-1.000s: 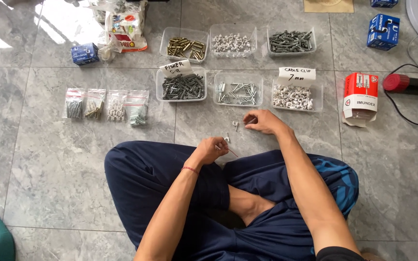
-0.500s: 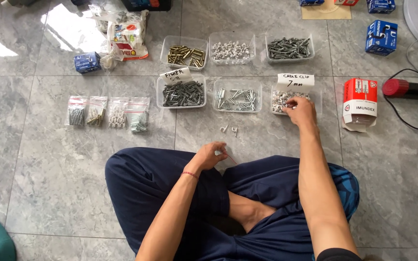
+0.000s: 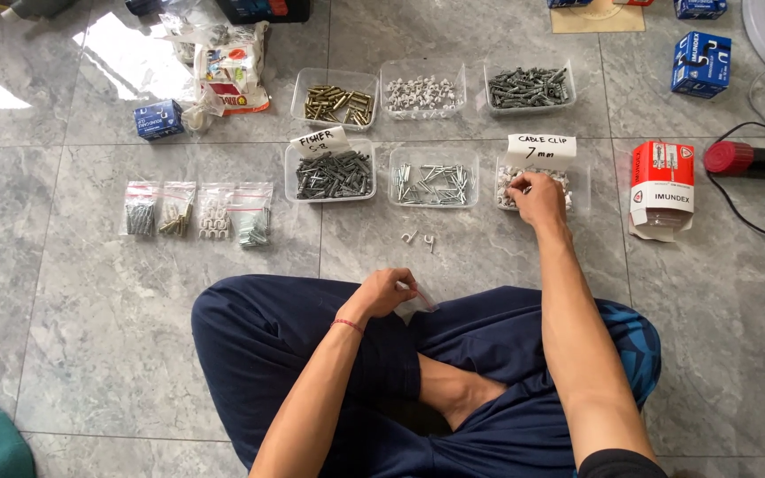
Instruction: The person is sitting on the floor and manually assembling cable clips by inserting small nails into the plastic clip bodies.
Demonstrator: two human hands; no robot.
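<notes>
The right hand (image 3: 539, 196) is reached into a clear tub of small white clips (image 3: 560, 181), and its fingers are bent close together over the clips. What is pinched cannot be told. The left hand (image 3: 385, 291) is rested on the knee, with fingers curled around a small clear bag (image 3: 420, 304). Two loose clips (image 3: 418, 238) are seen on the grey tiled floor (image 3: 64, 292). More tubs of screws (image 3: 433, 183) and four filled little bags (image 3: 198, 212) are laid out nearby.
</notes>
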